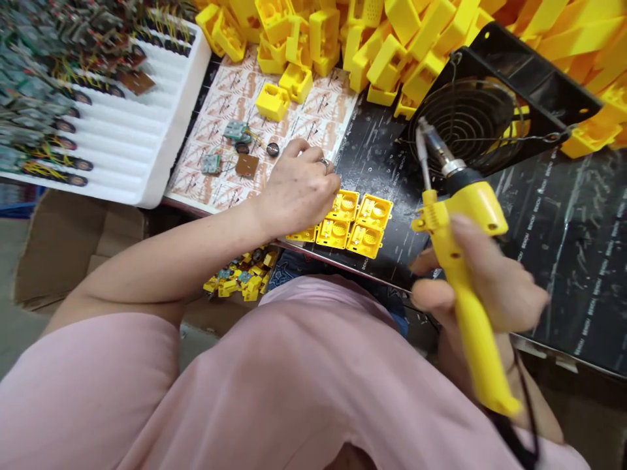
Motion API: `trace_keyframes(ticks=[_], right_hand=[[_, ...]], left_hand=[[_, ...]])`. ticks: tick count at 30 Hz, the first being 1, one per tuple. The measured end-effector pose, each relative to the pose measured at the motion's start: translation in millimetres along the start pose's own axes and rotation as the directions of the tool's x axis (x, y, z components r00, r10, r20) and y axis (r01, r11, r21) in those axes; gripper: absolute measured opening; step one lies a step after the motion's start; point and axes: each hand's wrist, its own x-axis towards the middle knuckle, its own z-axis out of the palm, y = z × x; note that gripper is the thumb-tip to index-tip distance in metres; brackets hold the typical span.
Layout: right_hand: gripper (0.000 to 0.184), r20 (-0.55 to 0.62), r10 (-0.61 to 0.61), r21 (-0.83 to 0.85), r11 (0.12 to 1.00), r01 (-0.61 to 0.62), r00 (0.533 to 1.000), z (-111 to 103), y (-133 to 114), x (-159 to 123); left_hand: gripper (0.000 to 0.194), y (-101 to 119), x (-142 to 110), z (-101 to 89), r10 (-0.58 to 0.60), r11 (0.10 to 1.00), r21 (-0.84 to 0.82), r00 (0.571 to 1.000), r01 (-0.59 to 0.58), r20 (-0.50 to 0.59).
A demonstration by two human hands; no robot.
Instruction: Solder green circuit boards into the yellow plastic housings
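Observation:
My right hand [490,281] grips a yellow soldering gun [470,313], its metal tip and thin feed tube pointing up and away over the bench. My left hand [304,186] rests at a group of small yellow plastic casings [362,222] lying open side up near the bench edge. Its fingers are curled down, and whatever they hold is hidden beneath them. Left of that hand, on a patterned sheet [196,176], are a green circuit board [211,163], a brown board [247,166], a small round black speaker [273,149] and another wired board [236,129].
A black fan [455,124] with a wire guard stands tilted behind the soldering gun. Yellow casings [406,52] are heaped along the back. At left, a white foam tray [147,156] carries wired circuit boards. Below the bench edge sits a box of yellow parts [245,281].

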Motion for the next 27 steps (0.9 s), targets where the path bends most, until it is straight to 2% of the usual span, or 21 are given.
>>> trace_keyframes(ticks=[3, 6, 9, 12, 14, 18, 21, 23, 25, 26, 27], right_hand=[[0.025, 0.084, -0.124, -0.090, 0.987, 0.131, 0.989, 6, -5, 19], [0.019, 0.114, -0.178, -0.087, 0.978, 0.188, 0.977, 18, 4, 26], [0.039, 0.145, -0.240, -0.017, 0.969, 0.245, 0.960, 27, 18, 26], [0.062, 0.207, -0.225, 0.030, 0.974, 0.224, 0.952, 30, 29, 26], [0.066, 0.244, -0.221, 0.032, 0.975, 0.220, 0.944, 34, 33, 25], [0.066, 0.243, -0.185, -0.007, 0.981, 0.192, 0.952, 49, 31, 24], [0.067, 0.223, -0.197, 0.033, 0.980, 0.194, 0.955, 58, 24, 25], [0.072, 0.221, -0.204, 0.058, 0.979, 0.196, 0.954, 58, 19, 27], [0.078, 0.231, -0.177, 0.048, 0.984, 0.170, 0.957, 53, 16, 27], [0.078, 0.223, -0.162, 0.039, 0.987, 0.157, 0.961, 50, 15, 27], [0.077, 0.205, -0.151, 0.033, 0.989, 0.147, 0.967, 47, 14, 26]], left_hand=[[0.033, -5, 1, -1.9, 0.031, 0.999, 0.035, 0.999, -0.031, 0.017], [0.035, -12, -4, -7.9, 0.027, 0.999, 0.017, 0.999, -0.028, 0.030], [0.044, -10, -17, -12.5, 0.070, 0.995, -0.076, 0.998, -0.070, -0.003], [0.079, 1, -28, -7.0, 0.245, 0.965, -0.110, 0.968, -0.239, 0.046], [0.091, 8, -30, 0.8, 0.292, 0.953, -0.104, 0.954, -0.283, 0.076], [0.088, 10, -31, 8.0, 0.320, 0.944, -0.110, 0.943, -0.310, 0.088], [0.085, -2, -37, -0.7, 0.332, 0.937, -0.133, 0.941, -0.322, 0.067], [0.077, -25, -39, -11.1, 0.233, 0.962, -0.150, 0.972, -0.230, 0.007], [0.062, -64, -38, -22.2, 0.007, 0.989, -0.149, 0.998, -0.017, -0.068], [0.052, -87, -36, -26.9, -0.117, 0.987, -0.125, 0.988, 0.104, -0.103], [0.048, -111, -33, -30.4, -0.200, 0.976, -0.102, 0.976, 0.191, -0.090]])
